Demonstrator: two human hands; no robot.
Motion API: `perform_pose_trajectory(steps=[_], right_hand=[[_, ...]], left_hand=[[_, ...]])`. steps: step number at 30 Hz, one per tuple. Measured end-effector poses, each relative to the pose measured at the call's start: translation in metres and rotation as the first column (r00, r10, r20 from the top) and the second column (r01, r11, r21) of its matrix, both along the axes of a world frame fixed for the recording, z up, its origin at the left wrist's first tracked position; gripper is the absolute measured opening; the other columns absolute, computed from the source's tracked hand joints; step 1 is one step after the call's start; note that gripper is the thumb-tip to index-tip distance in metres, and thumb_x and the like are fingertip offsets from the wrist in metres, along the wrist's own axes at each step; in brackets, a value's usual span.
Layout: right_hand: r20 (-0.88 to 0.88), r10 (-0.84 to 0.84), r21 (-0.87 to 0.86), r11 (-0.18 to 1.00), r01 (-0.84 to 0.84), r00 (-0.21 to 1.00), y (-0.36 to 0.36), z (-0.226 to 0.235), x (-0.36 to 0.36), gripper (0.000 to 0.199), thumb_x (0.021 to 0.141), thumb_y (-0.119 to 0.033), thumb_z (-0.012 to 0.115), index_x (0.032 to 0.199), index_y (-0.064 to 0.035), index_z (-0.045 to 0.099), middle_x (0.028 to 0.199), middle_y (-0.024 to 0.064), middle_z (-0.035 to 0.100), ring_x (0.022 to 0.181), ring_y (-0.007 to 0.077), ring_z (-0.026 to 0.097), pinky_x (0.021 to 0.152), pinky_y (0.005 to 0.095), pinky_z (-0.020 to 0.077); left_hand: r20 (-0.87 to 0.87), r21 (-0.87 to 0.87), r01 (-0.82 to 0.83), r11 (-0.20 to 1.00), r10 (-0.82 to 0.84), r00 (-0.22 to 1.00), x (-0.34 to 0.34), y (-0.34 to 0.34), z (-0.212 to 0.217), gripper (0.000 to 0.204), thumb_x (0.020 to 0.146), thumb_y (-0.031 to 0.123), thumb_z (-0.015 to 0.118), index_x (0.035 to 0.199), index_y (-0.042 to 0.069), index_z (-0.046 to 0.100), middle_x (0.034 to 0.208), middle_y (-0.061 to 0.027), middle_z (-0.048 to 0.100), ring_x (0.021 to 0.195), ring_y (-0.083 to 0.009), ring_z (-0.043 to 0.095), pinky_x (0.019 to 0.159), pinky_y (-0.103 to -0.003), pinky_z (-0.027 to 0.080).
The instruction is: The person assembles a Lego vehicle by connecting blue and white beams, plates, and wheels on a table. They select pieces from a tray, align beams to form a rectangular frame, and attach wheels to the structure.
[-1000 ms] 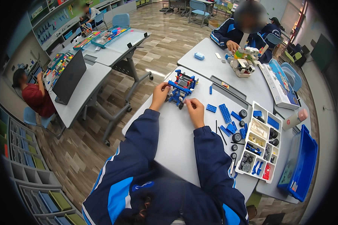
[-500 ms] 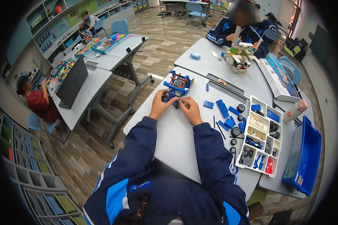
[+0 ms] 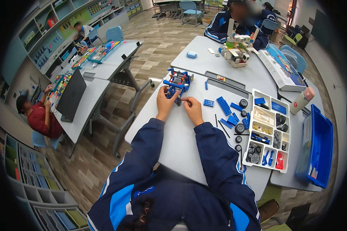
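A blue building-brick model (image 3: 176,82) with red, grey and black parts rests on the white table in front of me. My left hand (image 3: 166,104) is closed around its near left side, thumb pressed on the blue beams. At the model's near end a small dark part (image 3: 178,102) sticks out. Close beside that part, the thumb and fingers of my right hand (image 3: 193,110) are pinched together; whatever is between them is too small to make out. Loose blue bricks (image 3: 222,105), black wheels (image 3: 239,128) and thin black axles (image 3: 224,128) lie to the right.
A white sorting tray (image 3: 247,161) of parts stands on the right, beside a pink-lidded bottle (image 3: 301,101) and a blue bin (image 3: 316,146). Across the table, a person sits behind a white brick model (image 3: 237,52) and a flat box (image 3: 281,69). A grey slot (image 3: 227,84) crosses the tabletop.
My right hand has drawn slightly away from the model's near end, and its fingers are lower. My left hand keeps its hold. The whole view has shifted a little.
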State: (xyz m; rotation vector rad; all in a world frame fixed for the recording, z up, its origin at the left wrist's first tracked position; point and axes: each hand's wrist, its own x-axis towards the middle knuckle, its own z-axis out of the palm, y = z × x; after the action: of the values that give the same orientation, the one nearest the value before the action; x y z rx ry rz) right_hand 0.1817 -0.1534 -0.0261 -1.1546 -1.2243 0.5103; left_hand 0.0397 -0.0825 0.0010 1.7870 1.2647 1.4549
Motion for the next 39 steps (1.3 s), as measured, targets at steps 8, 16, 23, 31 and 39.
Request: perform_pose_trajectory(steps=[8,16,23,31,39], right_hand=[[0.034,-0.052,0.047,0.998,0.050,0.998,-0.004,0.001,0.000,0.016,0.094,-0.004,0.062,0.101,0.0016,0.075,0.070,0.0036,0.065,0.057,0.0076,0.049,0.055,0.0274,0.0408],[0.492,-0.013,-0.236,0.961,0.147,0.870,-0.037,0.100,-0.013,0.024,0.095,-0.022,0.066,0.105,-0.0001,0.070,0.081,0.0189,0.073,0.069,0.0370,0.069,0.067,0.0448,0.0549],[0.414,-0.405,0.523,0.839,0.151,0.815,-0.251,0.282,-0.051,0.032,0.088,-0.032,0.082,0.091,-0.0095,0.059,0.064,0.0034,0.053,0.051,0.0217,0.052,0.049,0.0350,0.0372],[0.417,-0.274,0.599,0.800,-0.035,0.866,-0.289,0.315,-0.052,0.045,0.088,-0.010,0.081,0.079,-0.0077,0.037,0.055,-0.0015,0.042,0.043,0.0122,0.038,0.041,0.0271,0.0243],[0.724,-0.146,0.454,0.837,-0.306,0.674,-0.318,0.307,-0.018,0.044,0.077,0.002,0.083,0.072,-0.0081,0.040,0.056,-0.0003,0.040,0.044,0.0122,0.038,0.043,0.0282,0.0218]], left_hand=[[-0.184,0.070,-0.048,0.996,0.060,0.981,0.021,0.017,-0.007,0.083,0.075,0.045,0.089,0.134,-0.001,0.054,0.117,-0.0193,0.067,0.111,-0.0349,0.063,0.095,-0.046,0.049],[-0.167,0.096,-0.102,0.990,0.117,0.979,0.014,0.003,-0.008,0.080,0.075,0.037,0.087,0.135,-0.003,0.053,0.115,-0.0214,0.067,0.112,-0.0380,0.063,0.097,-0.048,0.048],[-0.359,0.195,-0.109,0.975,0.175,0.917,0.020,0.005,-0.001,0.087,0.079,0.051,0.083,0.141,-0.001,0.050,0.122,-0.0225,0.063,0.109,-0.0363,0.062,0.096,-0.049,0.046],[-0.325,0.213,-0.165,0.963,0.230,0.917,0.021,-0.002,-0.001,0.098,0.081,0.059,0.081,0.143,-0.007,0.044,0.116,-0.0226,0.064,0.113,-0.0373,0.058,0.098,-0.049,0.041],[-0.244,0.445,-0.077,0.892,0.203,0.948,0.025,-0.054,0.016,0.083,0.088,0.033,0.080,0.149,-0.004,0.037,0.153,-0.0241,0.033,0.141,-0.0406,0.034,0.114,-0.054,0.031]])
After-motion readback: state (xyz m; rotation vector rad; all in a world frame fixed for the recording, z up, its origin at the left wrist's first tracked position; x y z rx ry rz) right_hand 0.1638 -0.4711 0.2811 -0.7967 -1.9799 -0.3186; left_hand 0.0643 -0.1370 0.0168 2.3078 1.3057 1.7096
